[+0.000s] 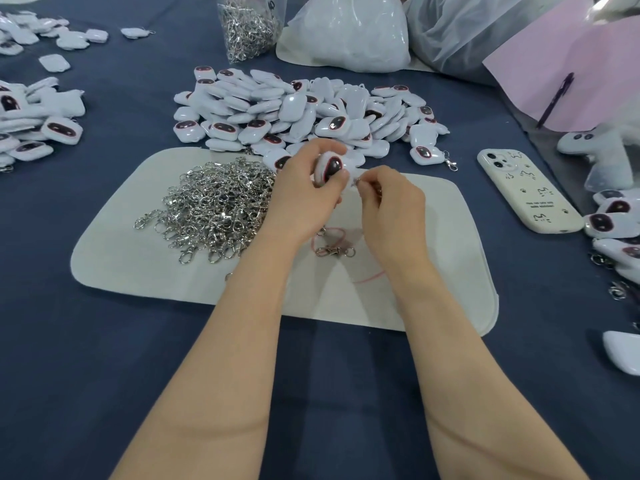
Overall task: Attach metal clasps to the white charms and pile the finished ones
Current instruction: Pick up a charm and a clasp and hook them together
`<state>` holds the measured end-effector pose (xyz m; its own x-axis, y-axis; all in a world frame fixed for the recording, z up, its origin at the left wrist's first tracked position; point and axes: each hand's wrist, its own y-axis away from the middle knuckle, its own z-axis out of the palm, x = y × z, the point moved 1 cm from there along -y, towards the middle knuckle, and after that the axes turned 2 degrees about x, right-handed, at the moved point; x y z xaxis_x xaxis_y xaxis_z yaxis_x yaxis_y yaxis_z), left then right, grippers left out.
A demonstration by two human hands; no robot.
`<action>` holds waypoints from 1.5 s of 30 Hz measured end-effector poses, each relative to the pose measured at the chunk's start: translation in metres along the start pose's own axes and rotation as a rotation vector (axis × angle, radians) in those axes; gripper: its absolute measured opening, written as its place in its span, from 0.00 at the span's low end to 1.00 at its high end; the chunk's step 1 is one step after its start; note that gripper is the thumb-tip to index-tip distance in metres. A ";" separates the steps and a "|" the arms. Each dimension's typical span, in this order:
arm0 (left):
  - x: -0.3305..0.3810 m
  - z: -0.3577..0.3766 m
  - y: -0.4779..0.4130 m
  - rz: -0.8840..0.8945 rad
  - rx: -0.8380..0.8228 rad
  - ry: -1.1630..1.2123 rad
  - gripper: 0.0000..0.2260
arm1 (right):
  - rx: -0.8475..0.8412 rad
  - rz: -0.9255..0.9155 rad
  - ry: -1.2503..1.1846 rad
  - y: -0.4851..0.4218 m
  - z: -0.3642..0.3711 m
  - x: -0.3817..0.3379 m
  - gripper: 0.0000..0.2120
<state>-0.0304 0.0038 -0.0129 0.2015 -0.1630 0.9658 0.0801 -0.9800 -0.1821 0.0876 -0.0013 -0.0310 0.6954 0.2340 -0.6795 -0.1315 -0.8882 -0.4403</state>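
Left hand (304,188) grips a white charm (329,166) above the pale mat (433,271) | right hand (388,199) pinches a clasp (356,181) at its edge | heap of clasps (218,206) beside | risk: clasp slipping from fingertips, missing the loop

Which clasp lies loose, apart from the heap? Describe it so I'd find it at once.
Start at the pale mat on the blue cloth. A heap of clasps fills its left side. The lone clasp lies flat between the wrists, apart from that heap, by a thin pink cord.

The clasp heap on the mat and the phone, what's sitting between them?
In the head view, both hands: the left hand holding a charm, the right hand pinching a clasp beside it.
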 end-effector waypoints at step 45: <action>-0.002 0.010 -0.002 -0.360 0.002 0.319 0.11 | -0.015 0.277 -0.361 -0.006 -0.012 0.005 0.08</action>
<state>-0.0209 0.0070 -0.0169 -0.1486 0.1597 0.9759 0.0915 -0.9804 0.1744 0.1000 0.0004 -0.0247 0.3441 0.1075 -0.9328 -0.2655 -0.9418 -0.2065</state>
